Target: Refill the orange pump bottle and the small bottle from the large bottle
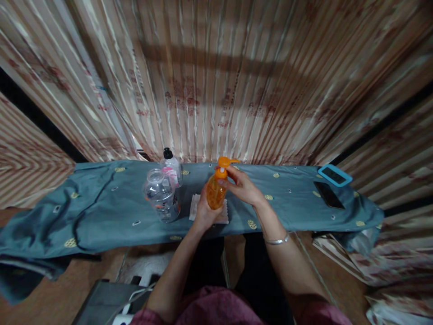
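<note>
An orange pump bottle (pixel 216 192) with an orange pump head is held upright, slightly tilted, above a folded white cloth or packet (pixel 221 217). Around its lower body wraps my left hand (pixel 205 212), closed on it. At the collar just under the pump head, the fingers and thumb of my right hand (pixel 244 186) grip the bottle. The pump's spout points to the right. To the left stands a clear plastic cup or jar (pixel 164 198) with orange and dark print, and behind it a clear bottle (pixel 172 167) with a black cap and pink label.
A long narrow table under a blue-green cloth (pixel 111 203) runs across the view. On its right lie a dark phone (pixel 329 195) and a blue-framed device (pixel 334 175). A patterned curtain (pixel 209 90) hangs close behind. Below left is a grey box (pixel 104 302) with white cables.
</note>
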`<state>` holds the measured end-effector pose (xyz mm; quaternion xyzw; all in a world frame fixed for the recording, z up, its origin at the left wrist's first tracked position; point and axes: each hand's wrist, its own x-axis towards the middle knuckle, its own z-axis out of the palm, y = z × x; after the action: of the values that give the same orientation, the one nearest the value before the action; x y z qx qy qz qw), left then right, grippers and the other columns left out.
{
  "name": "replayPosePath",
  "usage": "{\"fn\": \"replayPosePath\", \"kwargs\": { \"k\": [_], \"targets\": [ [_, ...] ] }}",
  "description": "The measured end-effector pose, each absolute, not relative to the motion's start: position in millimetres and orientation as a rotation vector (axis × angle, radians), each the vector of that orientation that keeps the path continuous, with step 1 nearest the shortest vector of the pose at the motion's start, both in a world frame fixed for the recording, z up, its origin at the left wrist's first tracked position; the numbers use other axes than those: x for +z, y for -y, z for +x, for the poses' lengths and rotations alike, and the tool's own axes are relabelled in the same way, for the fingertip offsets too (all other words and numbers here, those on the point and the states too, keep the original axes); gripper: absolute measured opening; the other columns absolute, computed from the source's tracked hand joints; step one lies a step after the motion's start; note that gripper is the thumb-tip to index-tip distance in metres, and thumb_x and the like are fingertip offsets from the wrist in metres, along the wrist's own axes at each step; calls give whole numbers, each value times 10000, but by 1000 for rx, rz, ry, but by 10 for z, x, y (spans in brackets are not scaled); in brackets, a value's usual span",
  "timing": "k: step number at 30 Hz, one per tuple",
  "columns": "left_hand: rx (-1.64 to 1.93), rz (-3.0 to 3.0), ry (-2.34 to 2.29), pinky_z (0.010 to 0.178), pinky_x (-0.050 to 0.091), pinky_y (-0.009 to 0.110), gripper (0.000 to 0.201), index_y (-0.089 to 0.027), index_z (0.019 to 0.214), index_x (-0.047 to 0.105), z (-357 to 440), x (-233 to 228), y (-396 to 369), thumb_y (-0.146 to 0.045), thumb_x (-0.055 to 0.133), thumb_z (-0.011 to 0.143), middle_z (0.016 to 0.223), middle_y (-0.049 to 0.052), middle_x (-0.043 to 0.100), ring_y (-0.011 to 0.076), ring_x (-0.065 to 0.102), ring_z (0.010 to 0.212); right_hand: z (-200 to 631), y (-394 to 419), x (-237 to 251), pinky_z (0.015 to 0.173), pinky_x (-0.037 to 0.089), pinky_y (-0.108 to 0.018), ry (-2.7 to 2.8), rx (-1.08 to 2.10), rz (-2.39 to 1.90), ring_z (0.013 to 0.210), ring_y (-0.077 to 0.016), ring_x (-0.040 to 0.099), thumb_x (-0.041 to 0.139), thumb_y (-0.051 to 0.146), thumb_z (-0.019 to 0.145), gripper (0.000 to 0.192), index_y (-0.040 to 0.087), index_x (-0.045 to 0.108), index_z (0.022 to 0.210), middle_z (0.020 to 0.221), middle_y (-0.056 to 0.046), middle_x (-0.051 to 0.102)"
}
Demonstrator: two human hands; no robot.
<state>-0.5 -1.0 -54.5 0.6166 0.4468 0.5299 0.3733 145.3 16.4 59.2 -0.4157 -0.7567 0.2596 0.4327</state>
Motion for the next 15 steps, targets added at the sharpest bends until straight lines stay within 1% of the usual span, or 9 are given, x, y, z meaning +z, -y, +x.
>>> {"fn": "replayPosePath", "kwargs": {
  "k": [4, 6, 9, 11, 15],
  "targets": [
    [1375, 1554, -1110, 1019, 554, 417, 860, -210, 1429, 397, 2, -561, 3, -148, 757, 650, 1317, 97, 658, 253, 674, 1164, 1357, -125, 540, 899, 560, -467, 1764, 542, -1156, 1018, -227, 678, 671, 407, 950, 340, 182, 641, 1202, 1172, -70, 682],
    [1370, 1557, -1113, 1020, 553, 417, 866, -211, 1427, 399, -2, -559, 5, -139, 756, 641, 1317, 95, 656, 254, 671, 1167, 1356, -119, 557, 895, 561, -467, 1760, 540, -1160, 1003, -225, 681, 676, 409, 946, 353, 182, 635, 1212, 1155, -66, 685],
    [1355, 1573, -1137, 1026, 546, 419, 842, -208, 1412, 419, -10, -541, 11, -139, 758, 644, 1312, 93, 655, 252, 667, 1165, 1421, -145, 616, 915, 562, -474, 1840, 607, -1081, 1055, -235, 677, 663, 404, 956, 362, 193, 630, 1249, 1225, -81, 676],
    [1358, 1581, -1151, 1023, 547, 419, 826, -209, 1399, 434, -11, -535, 9, -146, 764, 645, 1302, 91, 659, 252, 670, 1155, 1454, -166, 630, 922, 563, -472, 1887, 645, -1038, 1076, -236, 676, 656, 401, 963, 343, 194, 641, 1236, 1248, -85, 673],
    [1380, 1568, -1138, 1018, 550, 426, 833, -217, 1394, 432, -5, -565, -5, -152, 763, 631, 1298, 90, 659, 261, 673, 1158, 1395, -151, 568, 879, 570, -450, 1815, 576, -1113, 993, -216, 685, 664, 404, 957, 316, 179, 652, 1179, 1156, -66, 690]
  ]
}}
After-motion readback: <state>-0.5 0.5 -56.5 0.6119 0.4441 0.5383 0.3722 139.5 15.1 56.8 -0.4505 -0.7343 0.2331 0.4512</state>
